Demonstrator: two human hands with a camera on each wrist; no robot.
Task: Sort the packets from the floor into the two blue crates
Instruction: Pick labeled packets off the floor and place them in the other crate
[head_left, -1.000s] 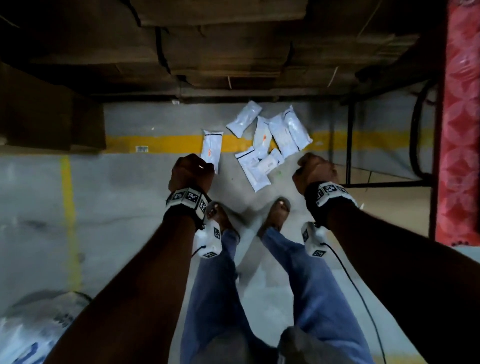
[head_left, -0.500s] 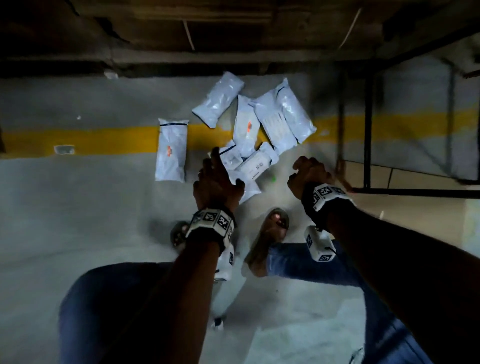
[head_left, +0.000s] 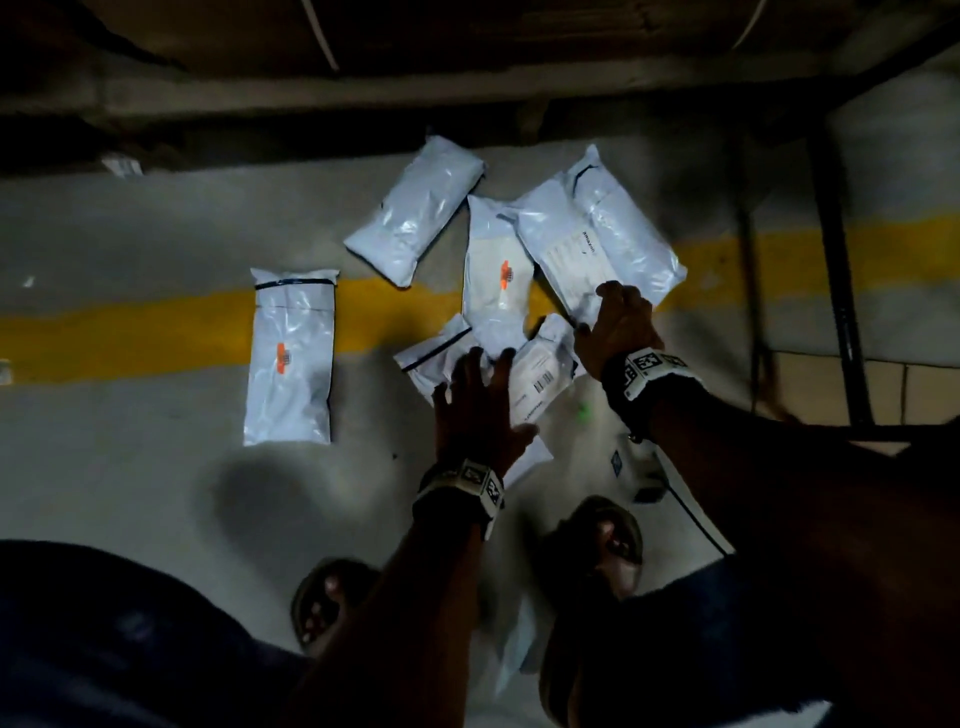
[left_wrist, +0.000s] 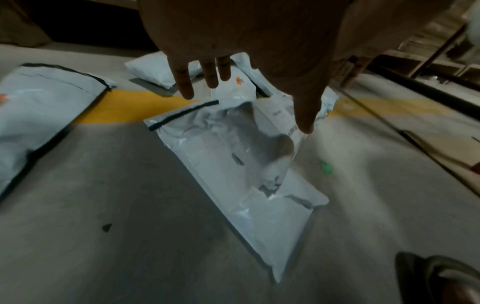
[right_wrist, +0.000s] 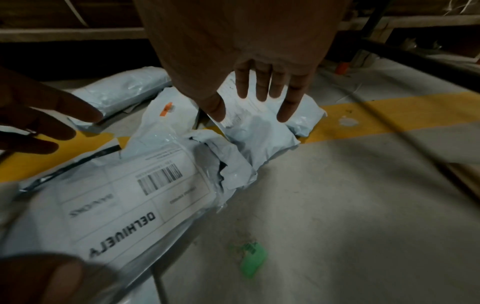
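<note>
Several white plastic packets lie in a loose pile on the grey floor. My left hand is spread with straight fingers just over a crumpled black-striped packet and a small barcode-labelled packet. My right hand reaches with straight fingers onto the near end of a large labelled packet; I cannot tell whether it touches. A packet with an orange mark lies between them. Neither hand holds anything. No blue crate is in view.
One packet lies apart at the left across the yellow floor line, and a plump packet sits at the back. A dark metal rack leg stands at the right. A green scrap and my sandalled feet are nearby.
Both hands went from fists to spread fingers and moved forward onto the pile, the left first. My head has dropped closer to the packets.
</note>
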